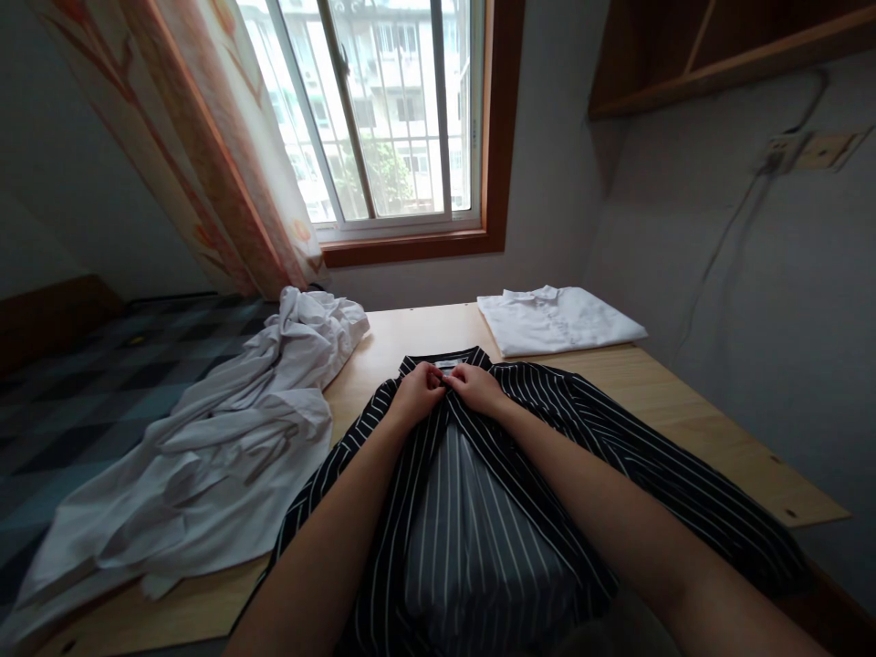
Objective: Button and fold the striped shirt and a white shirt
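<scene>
A black shirt with white stripes [589, 411] lies front side up on the wooden table, its collar toward the window and its front hanging apart below the neck. Just under the collar, my left hand [419, 392] pinches the shirt's front edge. My right hand [475, 388] meets it there, fingers closed on the opposite front edge. The fingertips of both hands nearly touch, and any button between them is too small to make out. Through the gap in the front, the greyish striped inside of the back shows. One sleeve stretches to the right across the table.
A crumpled white cloth garment [225, 456] covers the table's left side, beside a dark checked bed [137, 365]. At the back right of the table [424, 324] lies a folded white shirt [561, 319]. A curtain [205, 137] hangs by the window [383, 119]; a cord runs down the right wall.
</scene>
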`<action>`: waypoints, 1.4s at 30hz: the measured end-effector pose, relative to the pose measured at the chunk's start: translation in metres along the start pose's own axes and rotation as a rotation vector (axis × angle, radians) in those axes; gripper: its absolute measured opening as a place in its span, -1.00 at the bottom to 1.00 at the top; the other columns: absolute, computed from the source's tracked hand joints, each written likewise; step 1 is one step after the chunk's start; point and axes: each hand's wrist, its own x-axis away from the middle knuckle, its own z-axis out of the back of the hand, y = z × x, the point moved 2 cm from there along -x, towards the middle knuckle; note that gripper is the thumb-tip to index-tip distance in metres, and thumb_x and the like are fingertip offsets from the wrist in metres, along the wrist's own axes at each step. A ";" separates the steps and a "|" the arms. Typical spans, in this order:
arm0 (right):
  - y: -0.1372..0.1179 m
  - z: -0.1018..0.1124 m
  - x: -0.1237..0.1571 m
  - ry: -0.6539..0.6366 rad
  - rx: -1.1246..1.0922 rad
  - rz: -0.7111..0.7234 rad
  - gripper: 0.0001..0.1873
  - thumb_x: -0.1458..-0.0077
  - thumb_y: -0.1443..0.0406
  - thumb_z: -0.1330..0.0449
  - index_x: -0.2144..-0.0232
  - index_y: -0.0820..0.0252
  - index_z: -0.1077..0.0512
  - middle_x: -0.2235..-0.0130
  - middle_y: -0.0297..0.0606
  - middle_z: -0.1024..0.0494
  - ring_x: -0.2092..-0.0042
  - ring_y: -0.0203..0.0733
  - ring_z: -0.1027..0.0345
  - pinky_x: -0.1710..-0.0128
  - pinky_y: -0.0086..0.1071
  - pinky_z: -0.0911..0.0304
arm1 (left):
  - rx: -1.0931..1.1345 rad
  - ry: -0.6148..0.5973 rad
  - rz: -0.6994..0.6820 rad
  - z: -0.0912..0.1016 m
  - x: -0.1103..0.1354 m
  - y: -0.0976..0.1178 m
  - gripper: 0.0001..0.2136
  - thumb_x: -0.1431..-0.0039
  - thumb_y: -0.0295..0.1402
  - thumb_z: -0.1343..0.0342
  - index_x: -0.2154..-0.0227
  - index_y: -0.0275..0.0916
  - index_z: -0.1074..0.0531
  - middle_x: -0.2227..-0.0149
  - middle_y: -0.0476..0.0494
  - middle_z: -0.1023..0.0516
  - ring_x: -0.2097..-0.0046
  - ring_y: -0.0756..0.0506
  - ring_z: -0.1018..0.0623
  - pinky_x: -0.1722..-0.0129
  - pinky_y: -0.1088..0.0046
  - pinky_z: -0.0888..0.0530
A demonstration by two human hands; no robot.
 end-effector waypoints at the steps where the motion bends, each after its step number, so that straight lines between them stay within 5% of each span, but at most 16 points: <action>1: 0.000 0.000 0.000 0.000 0.004 -0.008 -0.79 -0.25 0.21 -0.15 0.34 0.20 -0.49 0.29 -0.25 -0.59 0.27 -0.24 -0.38 0.34 -0.42 -0.08 | -0.036 0.001 -0.007 0.000 0.002 0.003 -0.82 0.01 -0.53 -0.18 0.33 -0.22 -0.37 0.50 0.08 -0.41 0.42 -0.03 -0.45 0.39 0.47 -0.33; 8: 0.006 -0.001 -0.004 0.024 -0.162 -0.034 -0.78 -0.16 0.21 -0.21 0.46 0.22 -0.50 0.44 -0.30 -0.55 0.37 -0.24 -0.42 0.42 -0.44 -0.19 | -0.276 -0.008 -0.145 0.006 0.006 0.017 -0.83 -0.04 -0.54 -0.12 0.29 -0.20 -0.41 0.40 -0.05 -0.49 0.28 -0.14 -0.50 0.20 0.35 -0.41; 15: 0.017 0.001 -0.001 0.084 -0.614 -0.103 -0.85 -0.18 0.24 -0.15 0.27 0.19 -0.46 0.42 -0.30 -0.56 0.40 -0.21 -0.49 0.47 -0.41 -0.41 | -0.221 -0.012 -0.195 0.033 0.002 0.016 -0.84 -0.15 -0.47 -0.04 0.30 -0.19 -0.51 0.29 -0.13 -0.58 0.22 -0.14 -0.52 0.10 0.33 -0.44; 20: 0.009 0.014 0.008 0.161 -0.289 0.119 -0.85 -0.17 0.27 -0.17 0.34 0.21 -0.52 0.35 -0.24 -0.61 0.29 -0.19 -0.49 0.21 -0.34 -0.39 | -0.382 -0.161 -0.266 0.035 0.004 0.009 -0.83 0.06 -0.39 -0.29 0.33 -0.18 -0.56 0.22 -0.17 -0.56 0.14 -0.22 -0.51 0.03 0.24 -0.44; 26: -0.007 0.014 0.023 0.037 0.134 0.279 -0.76 -0.06 0.48 -0.17 0.30 0.22 -0.61 0.18 -0.16 -0.62 0.08 -0.15 -0.45 -0.03 -0.35 -0.27 | -0.352 -0.169 -0.274 0.033 0.003 0.003 -0.87 0.05 -0.38 -0.27 0.37 -0.17 -0.57 0.24 -0.17 -0.58 0.15 -0.21 -0.53 0.03 0.26 -0.45; 31: -0.012 0.016 0.028 -0.008 0.227 0.300 -0.68 -0.08 0.48 -0.13 0.21 0.15 -0.63 0.10 -0.20 -0.62 0.05 -0.14 -0.45 -0.03 -0.36 -0.27 | -0.362 -0.153 -0.240 0.035 0.001 0.007 -0.89 -0.04 -0.43 -0.13 0.50 -0.15 -0.55 0.35 -0.14 -0.59 0.23 -0.16 -0.53 0.04 0.31 -0.44; 39: -0.011 0.017 0.027 -0.059 0.254 0.288 -0.64 -0.11 0.47 -0.11 0.17 0.09 -0.63 0.04 -0.25 -0.61 -0.01 -0.14 -0.44 -0.07 -0.36 -0.26 | -0.381 0.057 -0.251 0.028 0.000 0.011 -0.86 -0.19 -0.34 -0.03 0.40 -0.19 -0.47 0.29 -0.21 -0.57 0.15 -0.21 -0.50 -0.01 0.22 -0.39; 42: -0.012 0.017 0.028 -0.068 0.260 0.285 -0.63 -0.12 0.46 -0.10 0.15 0.09 -0.62 0.01 -0.25 -0.59 -0.02 -0.14 -0.44 -0.07 -0.36 -0.26 | -0.317 0.032 -0.244 0.024 0.001 0.012 -0.83 -0.23 -0.32 0.02 0.41 -0.17 -0.43 0.31 -0.18 -0.57 0.19 -0.19 -0.51 0.05 0.28 -0.40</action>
